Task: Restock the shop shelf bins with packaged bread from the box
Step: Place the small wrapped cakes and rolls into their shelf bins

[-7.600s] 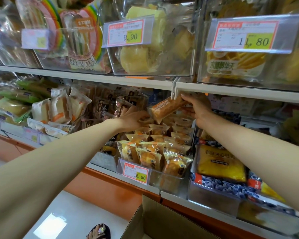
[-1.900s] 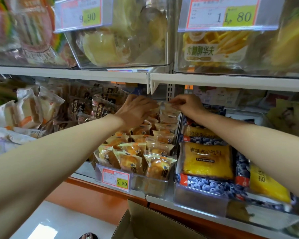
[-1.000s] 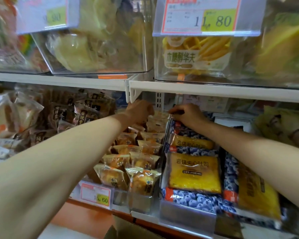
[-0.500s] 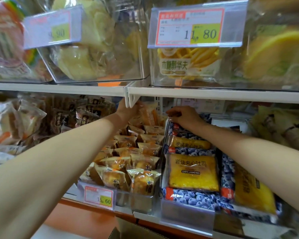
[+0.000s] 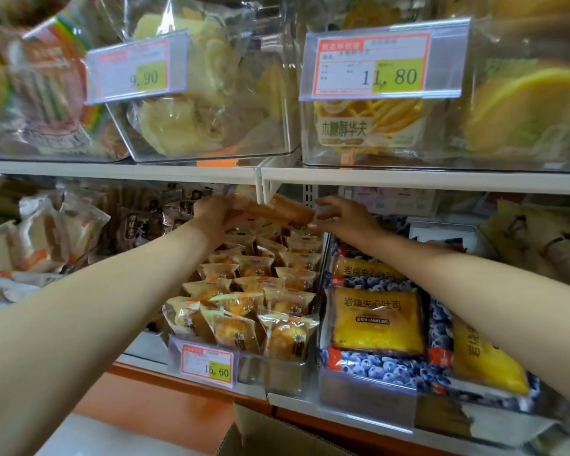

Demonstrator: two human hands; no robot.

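Note:
My left hand grips one end of a wrapped brown bread loaf, held level just under the upper shelf, above the back of a clear bin. That bin is packed with several small wrapped buns. My right hand hovers at the loaf's other end with its fingers spread, holding nothing. The flap of a cardboard box shows at the bottom edge.
The white upper shelf edge and its bracket hang right over my hands. Yellow toast packs with blueberry print fill the bin to the right. Dark wrapped pastries lie left. Clear bins with price tags sit above.
My left hand has lifted a bread loaf out from the back of the bin toward the middle. My right hand left the blueberry bin's rear edge and opened beside the loaf.

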